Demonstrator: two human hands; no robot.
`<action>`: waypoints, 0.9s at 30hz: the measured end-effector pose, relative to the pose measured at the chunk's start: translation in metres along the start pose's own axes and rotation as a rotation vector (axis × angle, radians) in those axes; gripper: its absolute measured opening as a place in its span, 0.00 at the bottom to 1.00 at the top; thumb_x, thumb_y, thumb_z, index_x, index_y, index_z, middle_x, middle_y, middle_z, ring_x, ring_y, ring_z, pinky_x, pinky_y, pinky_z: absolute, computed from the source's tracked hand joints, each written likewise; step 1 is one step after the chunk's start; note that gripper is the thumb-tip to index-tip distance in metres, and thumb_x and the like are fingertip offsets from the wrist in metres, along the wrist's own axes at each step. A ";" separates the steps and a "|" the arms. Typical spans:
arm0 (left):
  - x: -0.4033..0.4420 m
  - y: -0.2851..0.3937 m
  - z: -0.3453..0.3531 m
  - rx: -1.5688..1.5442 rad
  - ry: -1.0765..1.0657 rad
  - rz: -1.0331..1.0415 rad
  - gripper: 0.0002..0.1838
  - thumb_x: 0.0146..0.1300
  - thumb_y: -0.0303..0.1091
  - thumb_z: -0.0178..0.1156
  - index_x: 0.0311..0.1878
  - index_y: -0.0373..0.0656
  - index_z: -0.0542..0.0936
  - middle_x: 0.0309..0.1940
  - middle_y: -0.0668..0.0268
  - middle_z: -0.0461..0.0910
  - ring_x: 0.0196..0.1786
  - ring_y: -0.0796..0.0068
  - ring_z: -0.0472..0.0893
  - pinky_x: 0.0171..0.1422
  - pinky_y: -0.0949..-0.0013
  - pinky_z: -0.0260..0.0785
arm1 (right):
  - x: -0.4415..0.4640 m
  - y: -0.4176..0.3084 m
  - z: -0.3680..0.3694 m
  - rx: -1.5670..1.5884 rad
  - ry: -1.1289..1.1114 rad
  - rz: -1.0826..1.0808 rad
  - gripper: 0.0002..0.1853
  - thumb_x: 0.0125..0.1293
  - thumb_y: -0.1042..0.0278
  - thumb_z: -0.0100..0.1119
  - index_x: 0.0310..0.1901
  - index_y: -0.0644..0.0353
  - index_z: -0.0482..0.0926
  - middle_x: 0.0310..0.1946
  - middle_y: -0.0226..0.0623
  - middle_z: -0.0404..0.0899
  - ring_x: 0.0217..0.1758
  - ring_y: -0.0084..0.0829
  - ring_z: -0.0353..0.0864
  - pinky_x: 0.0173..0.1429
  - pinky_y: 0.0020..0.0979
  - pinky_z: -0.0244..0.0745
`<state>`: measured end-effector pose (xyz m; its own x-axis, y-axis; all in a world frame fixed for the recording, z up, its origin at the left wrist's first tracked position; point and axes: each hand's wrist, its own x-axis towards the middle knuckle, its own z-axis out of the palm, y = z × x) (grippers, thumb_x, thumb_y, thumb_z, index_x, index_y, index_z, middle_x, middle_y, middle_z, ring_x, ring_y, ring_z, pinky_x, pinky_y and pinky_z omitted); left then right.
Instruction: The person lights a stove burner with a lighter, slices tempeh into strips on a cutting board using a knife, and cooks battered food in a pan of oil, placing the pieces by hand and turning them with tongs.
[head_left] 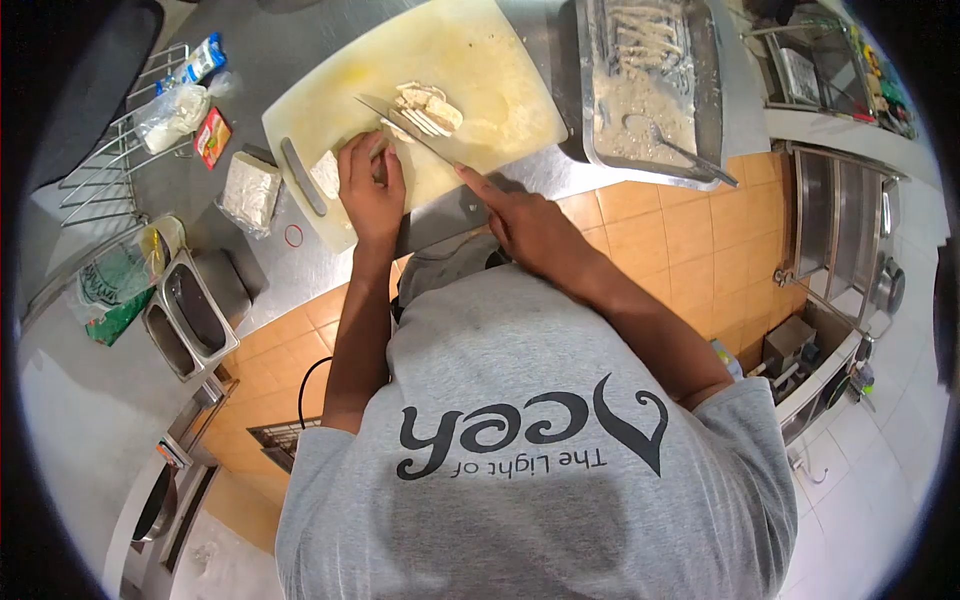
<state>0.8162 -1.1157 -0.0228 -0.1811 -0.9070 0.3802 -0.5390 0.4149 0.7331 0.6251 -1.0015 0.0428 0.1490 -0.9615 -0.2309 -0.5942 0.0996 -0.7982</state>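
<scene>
My right hand point(530, 225) grips a kitchen knife point(405, 127), its index finger stretched forward along it. The blade lies slanting over the cutting board point(500, 70), close to my left fingertips. My left hand point(372, 190) is curled down on the board, its fingers closed on a pale piece of what looks like tempeh, mostly hidden by them. Just beyond the blade lie several thin cut tempeh slices point(428, 110). Another pale piece point(326, 174) shows on the board left of my left hand.
A metal tray point(590, 120) with pale batter, strips and a spoon point(660, 140) stands at the right. Left of the board are a plastic-wrapped block point(250, 193), a red packet point(212, 138), a wire rack point(105, 175) and metal containers point(195, 305). A red ring point(293, 236) lies near the counter edge.
</scene>
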 end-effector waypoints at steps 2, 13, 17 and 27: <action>0.003 0.003 -0.004 0.063 -0.015 0.076 0.15 0.61 0.21 0.59 0.52 0.35 0.77 0.52 0.52 0.75 0.50 0.56 0.80 0.49 0.65 0.80 | -0.001 0.005 0.008 -0.037 0.027 -0.011 0.36 0.67 0.74 0.49 0.75 0.40 0.52 0.30 0.54 0.78 0.32 0.56 0.79 0.40 0.49 0.74; -0.001 0.011 -0.008 -0.044 -0.047 0.005 0.19 0.65 0.21 0.54 0.60 0.34 0.70 0.57 0.50 0.70 0.58 0.55 0.76 0.56 0.64 0.78 | -0.001 0.013 0.000 0.230 -0.002 -0.073 0.32 0.70 0.72 0.47 0.75 0.45 0.54 0.31 0.52 0.77 0.33 0.51 0.78 0.42 0.39 0.73; -0.010 0.024 -0.014 -0.155 0.009 -0.072 0.22 0.64 0.20 0.54 0.61 0.36 0.69 0.58 0.52 0.70 0.58 0.57 0.76 0.53 0.65 0.76 | -0.009 0.007 0.001 0.045 0.079 -0.192 0.31 0.69 0.72 0.47 0.74 0.45 0.57 0.30 0.54 0.76 0.34 0.53 0.79 0.43 0.42 0.73; 0.000 0.036 -0.030 0.196 -0.162 -0.076 0.22 0.58 0.27 0.61 0.57 0.41 0.74 0.57 0.57 0.72 0.56 0.51 0.76 0.56 0.59 0.75 | -0.031 0.008 -0.002 0.194 0.233 -0.196 0.32 0.68 0.77 0.48 0.74 0.51 0.57 0.35 0.49 0.79 0.30 0.46 0.78 0.42 0.35 0.74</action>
<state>0.8211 -1.0983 0.0203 -0.2545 -0.9415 0.2211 -0.7026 0.3371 0.6267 0.6142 -0.9711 0.0445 0.0475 -0.9975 0.0519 -0.4076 -0.0668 -0.9107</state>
